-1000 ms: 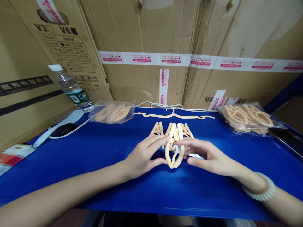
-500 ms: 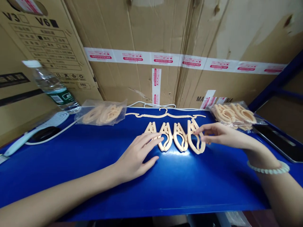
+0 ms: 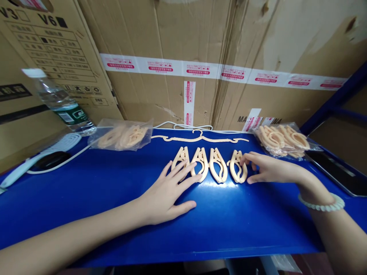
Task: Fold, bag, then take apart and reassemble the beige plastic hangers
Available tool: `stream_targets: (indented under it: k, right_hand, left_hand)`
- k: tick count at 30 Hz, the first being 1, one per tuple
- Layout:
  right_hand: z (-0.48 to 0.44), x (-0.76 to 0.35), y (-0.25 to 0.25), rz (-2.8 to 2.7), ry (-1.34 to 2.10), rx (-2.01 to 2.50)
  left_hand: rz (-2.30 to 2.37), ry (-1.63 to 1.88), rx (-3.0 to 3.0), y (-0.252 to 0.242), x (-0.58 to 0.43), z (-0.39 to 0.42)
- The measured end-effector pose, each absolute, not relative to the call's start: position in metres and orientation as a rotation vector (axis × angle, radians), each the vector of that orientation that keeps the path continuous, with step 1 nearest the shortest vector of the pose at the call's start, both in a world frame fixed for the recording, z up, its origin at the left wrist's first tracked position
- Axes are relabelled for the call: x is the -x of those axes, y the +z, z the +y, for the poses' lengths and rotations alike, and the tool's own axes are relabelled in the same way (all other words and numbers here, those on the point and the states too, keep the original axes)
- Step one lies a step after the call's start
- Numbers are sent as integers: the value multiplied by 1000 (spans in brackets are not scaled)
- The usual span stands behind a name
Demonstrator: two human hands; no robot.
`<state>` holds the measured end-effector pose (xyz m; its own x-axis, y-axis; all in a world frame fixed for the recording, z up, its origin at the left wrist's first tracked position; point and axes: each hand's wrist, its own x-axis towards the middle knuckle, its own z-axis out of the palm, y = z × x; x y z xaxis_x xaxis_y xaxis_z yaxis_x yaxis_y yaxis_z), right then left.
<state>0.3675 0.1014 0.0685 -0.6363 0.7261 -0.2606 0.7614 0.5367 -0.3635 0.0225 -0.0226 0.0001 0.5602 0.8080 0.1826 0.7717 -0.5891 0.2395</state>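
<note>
Several folded beige travel hangers lie in a row across the blue table. My left hand (image 3: 164,191) rests with spread fingers over the left end of the row. Its fingertips partly cover the leftmost folded hanger (image 3: 174,165) and reach the second folded hanger (image 3: 192,168). A third folded hanger (image 3: 212,172) lies uncovered beside them. At the right end, my right hand (image 3: 266,168) has bent fingers and a separate thumb, with fingertips at the edge of the rightmost folded hanger (image 3: 233,173). Behind the row lies an unfolded hanger (image 3: 186,140).
Plastic bags of folded hangers lie at the back left (image 3: 123,135) and back right (image 3: 282,137). A water bottle (image 3: 67,110), a light blue brush (image 3: 37,164) and a black oval object (image 3: 53,160) are at left. A dark tablet (image 3: 338,172) sits at right; cardboard (image 3: 160,99) stands behind.
The rightmost folded hanger has come down flat onto the table, and my right hand has loosened to its right side. My left fingers have spread wider over the left hangers.
</note>
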Motion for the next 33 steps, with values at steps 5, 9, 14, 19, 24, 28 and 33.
stream_targets:
  k: [5,9,14,19,24,28,33]
  right_hand:
    - [95,-365,73,2781,-681,-1259]
    - [86,-349,67,2837,-665,-1141]
    - [82,-338,59,2876,-692,-1090]
    - [86,-347,58,2864,-545,-1127]
    - [89,-352,58,2844,-447,-1209]
    - [89,-347,58,2895,-463,-1088]
    - [89,-343,58,2913,-486,-1077]
  left_hand:
    - [1349,361,-2644,1,-23,-22]
    - [1325,298,-2635,3,-24,-23]
    - [1327,224,-2610,6,-25,-23]
    - [1326,249,-2606,6,-24,-24]
    - [1306,294,-2620,4,-23,-24]
    - [1301,320,-2635,2,-22,-24]
    - [1299,367,-2650,0,-21,-24]
